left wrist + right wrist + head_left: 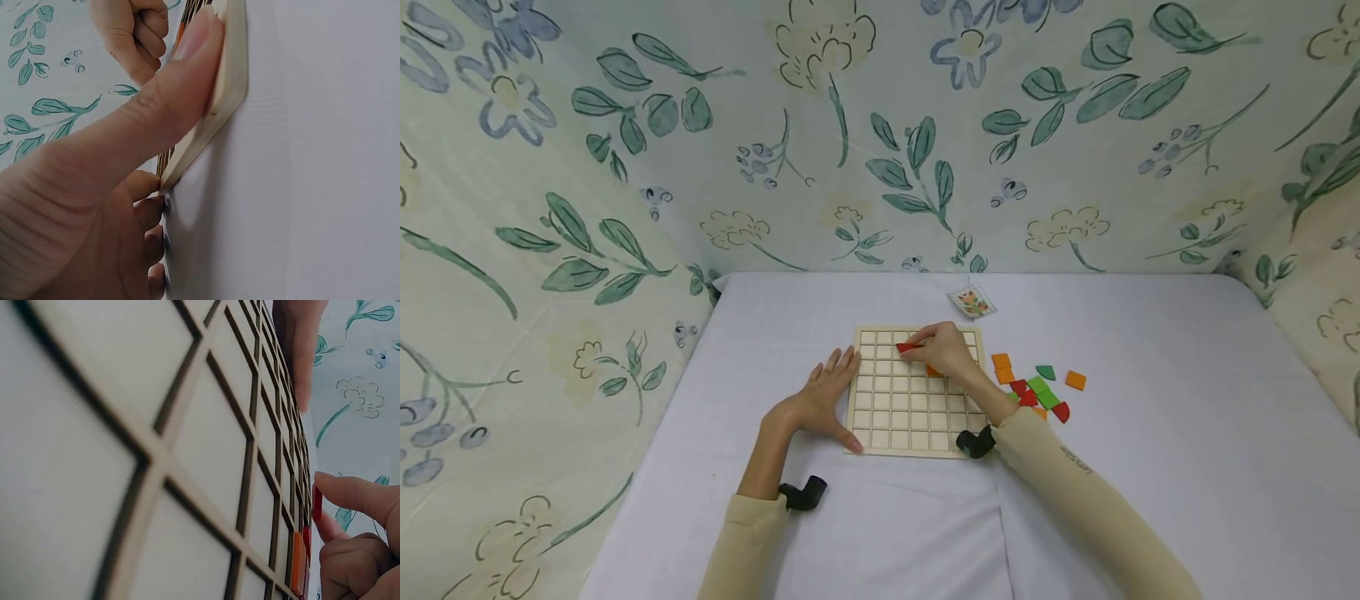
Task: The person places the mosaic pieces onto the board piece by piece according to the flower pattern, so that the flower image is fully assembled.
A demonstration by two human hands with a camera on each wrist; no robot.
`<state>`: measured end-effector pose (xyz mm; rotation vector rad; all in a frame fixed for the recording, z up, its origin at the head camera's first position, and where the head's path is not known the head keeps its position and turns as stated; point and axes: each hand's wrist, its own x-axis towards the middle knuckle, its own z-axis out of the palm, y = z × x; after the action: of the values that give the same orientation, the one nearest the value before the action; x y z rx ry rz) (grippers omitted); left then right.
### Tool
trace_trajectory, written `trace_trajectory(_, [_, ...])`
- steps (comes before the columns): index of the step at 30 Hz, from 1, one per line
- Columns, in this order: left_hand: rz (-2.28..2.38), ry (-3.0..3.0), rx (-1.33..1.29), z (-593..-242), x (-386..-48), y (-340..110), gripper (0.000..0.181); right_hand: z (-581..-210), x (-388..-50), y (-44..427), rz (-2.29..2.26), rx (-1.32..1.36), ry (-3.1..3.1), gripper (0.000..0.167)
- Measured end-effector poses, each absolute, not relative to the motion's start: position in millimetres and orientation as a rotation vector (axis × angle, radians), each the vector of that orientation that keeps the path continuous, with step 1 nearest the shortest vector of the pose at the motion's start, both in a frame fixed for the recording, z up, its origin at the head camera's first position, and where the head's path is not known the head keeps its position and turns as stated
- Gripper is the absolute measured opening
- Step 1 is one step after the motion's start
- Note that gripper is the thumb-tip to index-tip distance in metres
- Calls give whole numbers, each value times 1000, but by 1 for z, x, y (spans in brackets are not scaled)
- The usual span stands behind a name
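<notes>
Red pc (905, 347) now pinched btwn thumb & index of R hand (946, 350), held at fingertips over grid board's (880, 401) far rows! L hand (822, 403) spread, fingers extended, board's L edge touched. Orange pc (933, 372) seen on board, nr R hand.

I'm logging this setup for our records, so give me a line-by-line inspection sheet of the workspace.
Surface: white cloth, creased toward the front.
Job's things: wooden grid board, an orange piece on it; loose coloured pieces to its right; patterned card beyond it.
Clutter: nothing seen.
Left hand: spread, touching the board's left side.
Right hand: pinches a red piece over the board.
Cables: nothing seen.
Surroundings: floral fabric behind and at both sides.
</notes>
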<state>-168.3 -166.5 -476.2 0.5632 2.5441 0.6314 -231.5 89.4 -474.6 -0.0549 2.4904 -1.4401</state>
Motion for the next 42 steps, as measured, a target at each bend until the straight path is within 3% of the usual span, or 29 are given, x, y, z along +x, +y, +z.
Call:
trace_trajectory(19, [608, 2545, 574, -473, -166, -167, 153, -484, -229, 86, -1499, -43, 2499, 17])
trace_trajectory(42, [608, 2545, 582, -474, -167, -166, 152, -482, -226, 84, -1500, 2, 2501, 18])
